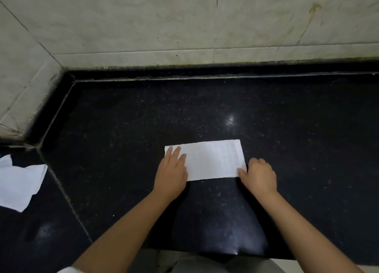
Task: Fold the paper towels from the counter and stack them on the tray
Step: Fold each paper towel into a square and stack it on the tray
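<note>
Head view looks down on a black speckled stone bench (pixel 287 112), glossy, with a bright light glare right of centre and a softer sheen near the front edge. Raised black lip runs along the back and angles down the left side, a seam crossing the slab at left. Behind it a pale marbled tile wall (pixel 184 22), grout lines visible, brownish stains upper right, grime along the joint where wall meets bench. Folded towel (pixel 213 160), white, long rectangle, lies flat on the bench just in front of the person, centre of frame, faint ribbed embossing on its surface. Left hand (pixel 171 173) lies palm down on the towel's left end, fingers (pixel 174 152) straight and slightly spread, pressing the paper onto the bench. Right hand (pixel 259 175) sits at the towel's near right corner, knuckles up, fingers curled under; thumb tip touches the paper edge and seems to pinch the corner, though the fingertips themselves are hidden. Both forearms bare, reaching in from the bottom. Second towel (pixel 18 184), crumpled and unfolded, lies at far left on the bench, well apart from the folded one, partly cut by the frame edge. Light cloth shows at the bottom edge below the bench front. No brand, label or readable writing anywhere.
</note>
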A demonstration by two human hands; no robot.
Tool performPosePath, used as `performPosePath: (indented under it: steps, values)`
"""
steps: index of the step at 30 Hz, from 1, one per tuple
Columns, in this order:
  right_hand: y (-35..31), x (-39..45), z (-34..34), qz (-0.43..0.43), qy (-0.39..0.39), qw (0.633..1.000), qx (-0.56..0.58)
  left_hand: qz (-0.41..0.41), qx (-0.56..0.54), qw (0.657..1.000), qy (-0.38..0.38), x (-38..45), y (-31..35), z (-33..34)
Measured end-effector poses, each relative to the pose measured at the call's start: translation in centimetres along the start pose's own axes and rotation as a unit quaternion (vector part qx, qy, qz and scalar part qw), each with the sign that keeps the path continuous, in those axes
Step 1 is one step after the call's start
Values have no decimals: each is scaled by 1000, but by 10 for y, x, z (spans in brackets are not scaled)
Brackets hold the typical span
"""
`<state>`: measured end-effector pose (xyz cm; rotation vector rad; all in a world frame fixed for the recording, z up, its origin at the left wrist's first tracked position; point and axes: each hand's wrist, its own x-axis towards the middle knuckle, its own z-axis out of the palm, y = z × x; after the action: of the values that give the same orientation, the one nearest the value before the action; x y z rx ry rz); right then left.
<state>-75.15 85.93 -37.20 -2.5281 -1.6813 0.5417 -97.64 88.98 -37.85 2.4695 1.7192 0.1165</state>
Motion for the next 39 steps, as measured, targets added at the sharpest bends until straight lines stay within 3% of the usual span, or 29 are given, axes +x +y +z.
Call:
performPosePath:
  steps: [3,6,11,15,19,23,28,32,35,39]
  values:
    - [-9,3,5,33,-33,999,15,-63,-37,991,-111,27,26,9]
    - [-13,6,7,66,-40,996,33,-67,-27,987,-147,34,34,30]
    - [-20,11,7,58,-26,997,51,-70,-24,989,-132,36,30,35]
    - [-24,13,1,54,-24,984,167,-78,-32,987,-136,37,32,31]
    - [-47,9,-11,-9,58,956,286,-66,-97,991,-62,34,16,20]
    - [-96,-9,-7,-112,124,929,330,-82,-120,989,-2,10,-40,10]
    - [-152,-37,51,-252,95,938,218,-124,-112,986,4,-28,-108,1]
    - [-159,-48,80,-253,58,958,122,-106,-115,988,16,-45,-128,2]
    - [-151,-56,76,-280,18,955,101,-61,-129,990,17,-47,-130,4]
    - [-116,-54,58,-270,61,961,10,53,-158,984,54,-37,-114,5]
